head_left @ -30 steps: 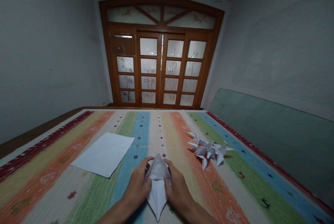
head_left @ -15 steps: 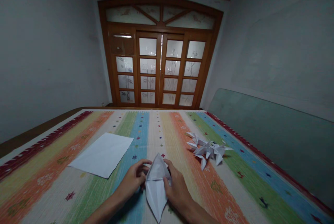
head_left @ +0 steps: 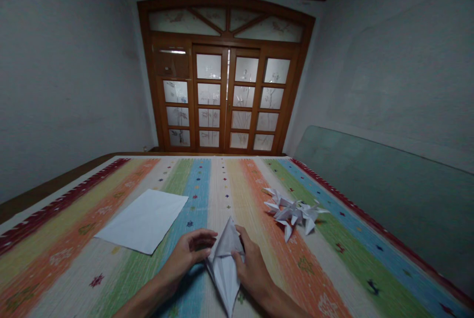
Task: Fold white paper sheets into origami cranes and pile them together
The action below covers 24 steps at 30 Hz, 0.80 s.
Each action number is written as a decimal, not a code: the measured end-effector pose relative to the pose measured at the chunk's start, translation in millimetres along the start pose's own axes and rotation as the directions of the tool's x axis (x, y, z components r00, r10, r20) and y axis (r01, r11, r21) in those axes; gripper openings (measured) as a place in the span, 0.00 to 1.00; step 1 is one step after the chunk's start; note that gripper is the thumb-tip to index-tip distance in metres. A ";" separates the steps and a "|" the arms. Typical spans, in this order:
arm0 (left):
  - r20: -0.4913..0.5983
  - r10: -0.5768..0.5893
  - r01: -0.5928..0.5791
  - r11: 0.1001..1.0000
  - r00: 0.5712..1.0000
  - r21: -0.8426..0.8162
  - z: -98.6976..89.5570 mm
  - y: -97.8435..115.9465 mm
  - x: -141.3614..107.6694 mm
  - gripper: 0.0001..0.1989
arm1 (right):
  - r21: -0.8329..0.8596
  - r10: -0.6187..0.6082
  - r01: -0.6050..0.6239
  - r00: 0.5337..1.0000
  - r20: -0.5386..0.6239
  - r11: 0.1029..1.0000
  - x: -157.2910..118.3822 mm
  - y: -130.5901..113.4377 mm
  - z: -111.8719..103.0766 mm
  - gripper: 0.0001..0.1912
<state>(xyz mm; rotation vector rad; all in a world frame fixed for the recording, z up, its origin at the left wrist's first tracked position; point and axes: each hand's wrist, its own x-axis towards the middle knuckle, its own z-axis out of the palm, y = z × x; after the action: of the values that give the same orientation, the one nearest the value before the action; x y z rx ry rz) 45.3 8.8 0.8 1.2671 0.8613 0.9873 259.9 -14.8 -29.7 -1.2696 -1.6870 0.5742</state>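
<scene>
A folded white paper (head_left: 226, 271), long and diamond-shaped with pointed ends, stands out in front of me with a crosswise crease near its middle. My right hand (head_left: 252, 263) grips its right edge, thumb on the front face and fingers behind. On the other side, my left hand (head_left: 190, 254) has its fingers curved and apart from the thumb. The left thumb tip is at the paper's left edge; whether it presses on it is hard to see. The lower left edge of the paper is lifted slightly and shows layers.
A flat white sheet (head_left: 144, 221) lies to the left. Several folded white paper pieces with pointed tips (head_left: 294, 212) form a pile on the right. A striped, multicoloured cloth (head_left: 307, 283) covers the table. Beyond are wooden doors (head_left: 226, 96); a pale green panel (head_left: 381, 184) stands along the right.
The folded paper has turned a little, its top point shifting right and its left edge rising. My left fingers have loosened from its side; my right hand keeps its grip.
</scene>
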 end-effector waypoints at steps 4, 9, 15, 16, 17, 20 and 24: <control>-0.004 0.002 -0.002 1.000 1.000 0.000 3.7 -1.0 -2.8 0.24 | 0.036 0.015 -0.015 1.000 0.010 0.999 0.5 -2.8 -0.8 0.32; 0.053 -0.010 0.008 1.000 0.999 0.025 9.8 -2.8 -6.1 0.25 | 0.052 0.010 -0.010 1.000 0.006 0.999 1.1 -3.5 -1.9 0.31; 0.104 0.016 -0.029 0.992 0.994 0.125 9.9 -9.0 -6.3 0.29 | 0.036 -0.011 0.010 0.999 0.030 0.999 1.2 -1.9 -2.4 0.31; 0.099 0.017 -0.030 0.991 0.995 0.130 10.0 -9.3 -6.4 0.29 | 0.037 -0.020 0.020 1.000 0.022 0.999 1.2 -1.5 -2.1 0.31; 0.090 0.020 -0.032 0.990 0.996 0.139 10.6 -9.1 -6.7 0.29 | 0.041 -0.030 0.029 0.999 0.013 0.999 1.3 -1.3 -1.7 0.31; 0.036 0.025 -0.032 0.983 0.999 0.180 14.3 -6.3 -8.8 0.27 | 0.059 -0.032 0.033 0.999 -0.011 0.998 1.5 -1.8 -0.5 0.30; -0.061 0.019 -0.007 0.982 0.998 0.186 18.3 -4.5 -10.3 0.26 | 0.088 0.008 -0.007 1.000 -0.012 0.996 1.7 -7.5 -0.7 0.28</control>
<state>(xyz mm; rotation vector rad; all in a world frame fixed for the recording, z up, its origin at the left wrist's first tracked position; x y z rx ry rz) 59.2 -7.4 -1.7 1.4074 1.0140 0.9788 256.7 -16.0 -22.8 -1.2151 -1.6297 0.6369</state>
